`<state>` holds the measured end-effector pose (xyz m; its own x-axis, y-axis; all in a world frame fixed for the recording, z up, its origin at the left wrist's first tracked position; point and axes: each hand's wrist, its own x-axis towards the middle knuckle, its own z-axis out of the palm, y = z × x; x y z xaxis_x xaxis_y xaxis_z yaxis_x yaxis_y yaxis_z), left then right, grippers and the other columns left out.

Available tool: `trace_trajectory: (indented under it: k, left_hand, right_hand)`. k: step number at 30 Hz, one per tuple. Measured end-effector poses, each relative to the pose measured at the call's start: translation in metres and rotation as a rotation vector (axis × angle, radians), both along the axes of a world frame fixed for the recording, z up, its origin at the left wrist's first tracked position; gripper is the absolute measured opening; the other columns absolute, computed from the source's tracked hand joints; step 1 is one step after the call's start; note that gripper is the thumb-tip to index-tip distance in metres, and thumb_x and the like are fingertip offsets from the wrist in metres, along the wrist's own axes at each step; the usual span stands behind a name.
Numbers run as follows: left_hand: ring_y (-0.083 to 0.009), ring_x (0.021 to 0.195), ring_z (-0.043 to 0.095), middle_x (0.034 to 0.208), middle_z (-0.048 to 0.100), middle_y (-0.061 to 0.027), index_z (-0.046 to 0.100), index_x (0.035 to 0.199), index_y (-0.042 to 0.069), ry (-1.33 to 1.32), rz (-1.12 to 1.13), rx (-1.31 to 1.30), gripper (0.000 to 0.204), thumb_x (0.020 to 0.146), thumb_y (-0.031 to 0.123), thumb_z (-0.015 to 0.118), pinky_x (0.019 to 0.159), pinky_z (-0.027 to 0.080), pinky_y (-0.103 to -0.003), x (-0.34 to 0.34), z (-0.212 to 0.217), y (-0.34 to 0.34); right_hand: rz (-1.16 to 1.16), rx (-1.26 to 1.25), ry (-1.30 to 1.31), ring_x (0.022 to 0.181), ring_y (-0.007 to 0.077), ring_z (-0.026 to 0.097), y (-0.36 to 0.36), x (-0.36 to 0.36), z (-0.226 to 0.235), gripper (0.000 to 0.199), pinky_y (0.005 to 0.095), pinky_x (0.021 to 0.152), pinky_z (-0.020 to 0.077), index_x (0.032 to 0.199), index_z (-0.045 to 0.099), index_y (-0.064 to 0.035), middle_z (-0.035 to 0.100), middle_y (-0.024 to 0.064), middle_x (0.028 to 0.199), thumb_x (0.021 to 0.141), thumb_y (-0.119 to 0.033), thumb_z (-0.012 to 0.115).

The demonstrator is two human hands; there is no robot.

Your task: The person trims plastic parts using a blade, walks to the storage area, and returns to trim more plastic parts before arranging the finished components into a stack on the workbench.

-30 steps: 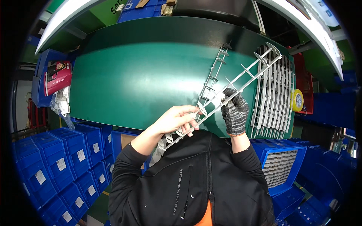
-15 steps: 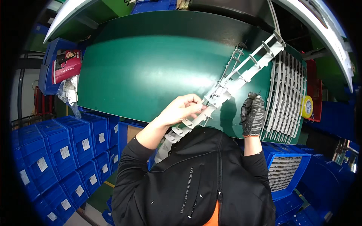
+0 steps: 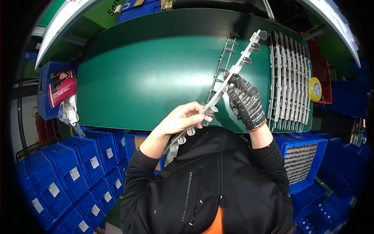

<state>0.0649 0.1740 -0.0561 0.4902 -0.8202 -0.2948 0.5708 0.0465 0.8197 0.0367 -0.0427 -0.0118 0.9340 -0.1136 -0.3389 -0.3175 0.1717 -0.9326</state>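
Observation:
A long pale metal strip with curved tabs slants from near my chest toward the far right, held above the table. My bare left hand pinches its lower part between thumb and fingers. Around its middle, my right hand, in a grey-black knitted glove, is closed with the fingertips at the strip. A second tabbed metal strip lies behind it on the green table, partly covered by the held one.
Many similar strips lie side by side in a stack at the table's right. Beside it sits a yellow tape measure. Blue crates are stacked at the lower left; a blue bin of strips stands lower right. A red packet lies far left.
My right hand has moved left from beside the stack and closed on the strip. The strip has turned edge-on, its tabs now facing right. My left hand still holds it.

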Motion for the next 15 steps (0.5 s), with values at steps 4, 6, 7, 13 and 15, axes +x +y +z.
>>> trace_trajectory:
  k: [4, 6, 7, 13, 15]
  left_hand:
    - [-0.0171, 0.098, 0.054, 0.117, 0.05, -0.0158, 0.051, 0.089, 0.004, 0.022, -0.032, 0.014, 0.012, 0.086, 0.015, 0.053, 0.072, 0.047, -0.028, 0.0, 0.0, 0.001]
    - [-0.0174, 0.098, 0.054, 0.118, 0.05, -0.0155, 0.051, 0.092, 0.004, 0.008, -0.04, 0.003, 0.013, 0.086, 0.015, 0.053, 0.072, 0.047, -0.028, 0.0, -0.002, 0.0]
    - [-0.0174, 0.098, 0.054, 0.118, 0.05, -0.0155, 0.051, 0.092, 0.004, 0.007, -0.044, 0.001, 0.013, 0.086, 0.015, 0.053, 0.072, 0.047, -0.028, 0.0, -0.002, -0.002]
    - [-0.0188, 0.087, 0.057, 0.102, 0.058, -0.0162, 0.05, 0.084, 0.006, -0.067, 0.039, 0.014, 0.006, 0.085, 0.011, 0.053, 0.068, 0.05, -0.028, -0.003, -0.004, -0.005]
    - [-0.0201, 0.088, 0.058, 0.105, 0.056, -0.0176, 0.05, 0.084, 0.005, -0.049, 0.053, 0.013, 0.006, 0.085, 0.011, 0.053, 0.068, 0.05, -0.029, -0.003, -0.005, -0.004]
  right_hand:
    - [0.085, -0.001, -0.028, 0.049, 0.0008, 0.04, -0.006, 0.0, -0.005, 0.024, 0.0179, 0.042, 0.0316, 0.101, 0.06, -0.0012, 0.056, -0.0027, 0.069, 0.08, -0.011, 0.061]
    - [0.088, -0.02, -0.068, 0.049, 0.0009, 0.041, -0.007, 0.0, -0.012, 0.023, 0.0179, 0.042, 0.032, 0.1, 0.06, -0.0013, 0.056, -0.0028, 0.069, 0.08, -0.011, 0.061]
    - [0.094, -0.041, -0.109, 0.05, 0.0011, 0.041, -0.007, -0.001, -0.017, 0.022, 0.0179, 0.043, 0.0324, 0.1, 0.061, -0.0015, 0.057, -0.0028, 0.069, 0.08, -0.011, 0.061]
    - [-0.032, 0.092, -0.096, 0.054, 0.0022, 0.043, -0.002, 0.0, -0.026, 0.017, 0.0178, 0.047, 0.0339, 0.094, 0.06, -0.0014, 0.056, -0.0031, 0.069, 0.08, -0.011, 0.06]
    - [-0.007, 0.049, -0.11, 0.054, 0.0027, 0.043, -0.003, -0.001, -0.028, 0.017, 0.0184, 0.047, 0.0343, 0.094, 0.059, -0.0011, 0.055, -0.0025, 0.069, 0.08, -0.01, 0.059]
